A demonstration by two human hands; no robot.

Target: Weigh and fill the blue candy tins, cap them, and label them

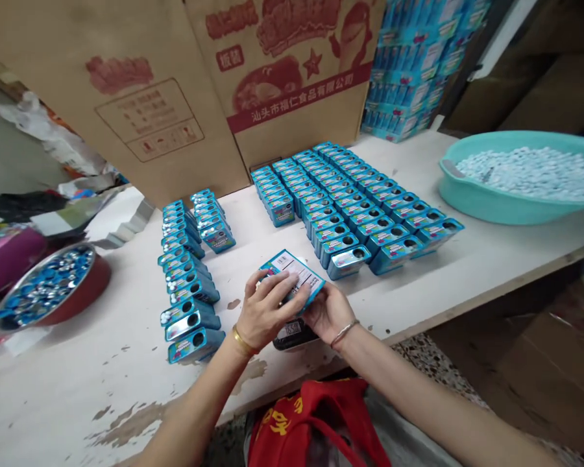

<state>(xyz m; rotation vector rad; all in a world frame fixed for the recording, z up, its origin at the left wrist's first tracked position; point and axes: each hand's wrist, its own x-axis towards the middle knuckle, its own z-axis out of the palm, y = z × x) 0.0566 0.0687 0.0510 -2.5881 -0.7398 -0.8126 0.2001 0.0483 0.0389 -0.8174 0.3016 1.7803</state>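
Note:
Both my hands hold one small blue tin (pixel 294 274) over the white table (pixel 102 376), its label side tilted up. My left hand (pixel 267 311), with a gold bangle, curls its fingers over the tin's near edge. My right hand (pixel 328 311), with a thin bracelet, grips the tin from below and the right. Under my hands a small black scale or device (pixel 292 334) lies on the table. Rows of the same blue tins (pixel 350 201) stand behind, and more tins (pixel 189 279) line up to the left.
A teal basin (pixel 496 201) of small white pieces sits at the right. A red bowl (pixel 48 292) of blue caps is at the left. Cardboard boxes (pixel 175 97) stand behind, with stacked blue packs (pixel 418 65) beside them. A red bag (pixel 316 421) lies below the table edge.

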